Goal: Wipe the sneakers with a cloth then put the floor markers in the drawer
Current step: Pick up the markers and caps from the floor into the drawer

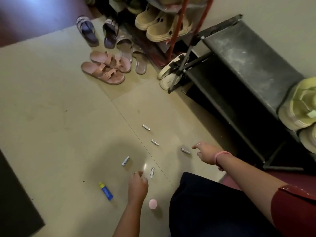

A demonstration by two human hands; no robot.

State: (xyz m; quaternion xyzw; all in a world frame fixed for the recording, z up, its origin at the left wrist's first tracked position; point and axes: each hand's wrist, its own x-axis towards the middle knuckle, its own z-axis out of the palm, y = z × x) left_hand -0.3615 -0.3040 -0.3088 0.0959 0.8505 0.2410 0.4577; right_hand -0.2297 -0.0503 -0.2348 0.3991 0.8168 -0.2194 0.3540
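Several small silver markers lie scattered on the tiled floor (51,117): one far (146,127), one below it (155,142), one at the right (185,151), one at the left (125,161), one nearest me (152,172). A blue and yellow marker (106,191) lies at the lower left. My right hand (204,152) reaches with fingers apart, just right of the right silver marker, apart from it. My left hand (137,185) hovers with curled fingers beside the nearest silver marker; whether it holds anything is hidden. A white sneaker pair (168,74) leans by the rack.
A black shoe rack (248,69) stands at the right, with yellow-green shoes (301,110) on its top. Pink sandals (106,69), dark sandals (87,30) and tan clogs (162,26) crowd the back. A pink round thing (152,203) lies by my dark-clothed knee (213,211).
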